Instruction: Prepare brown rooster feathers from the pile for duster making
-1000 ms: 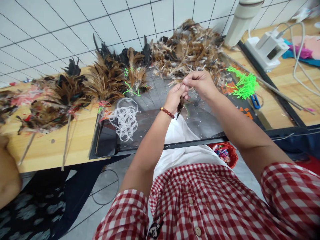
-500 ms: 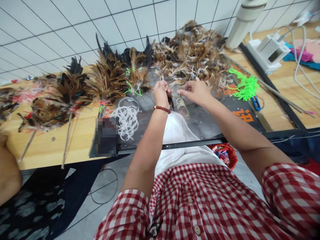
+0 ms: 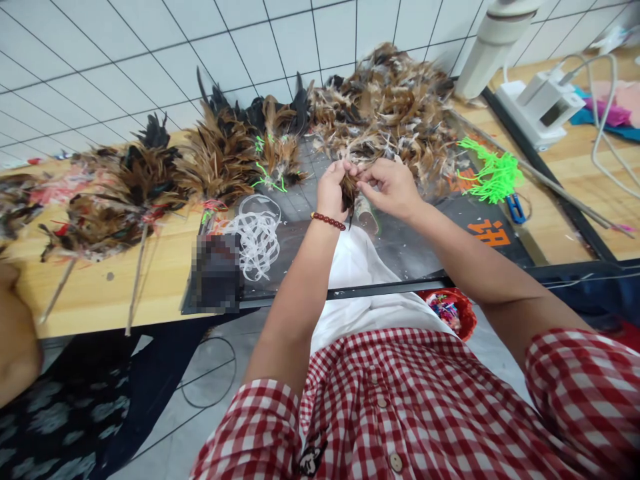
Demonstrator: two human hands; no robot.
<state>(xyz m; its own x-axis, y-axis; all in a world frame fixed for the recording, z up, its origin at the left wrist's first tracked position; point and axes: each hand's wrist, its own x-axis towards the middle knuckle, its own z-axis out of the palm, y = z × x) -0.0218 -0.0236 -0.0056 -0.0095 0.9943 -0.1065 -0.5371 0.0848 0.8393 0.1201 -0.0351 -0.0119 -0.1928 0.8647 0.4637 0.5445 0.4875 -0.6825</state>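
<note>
My left hand, with a red bead bracelet on the wrist, is closed round a small bunch of brown feathers that hangs down between my hands. My right hand pinches the top of the same bunch with thumb and fingers. Both hands hover over a dark cutting mat, just in front of a large loose pile of brown feathers.
Finished feather dusters on sticks lie along the wooden table at left. A coil of clear ties, green ties, blue snips, a white lamp base and a power strip surround the mat. Another person's arm is at far left.
My hands came apart half a second ago, the right one reaching toward the pile. They have come together again on the feather bunch.
</note>
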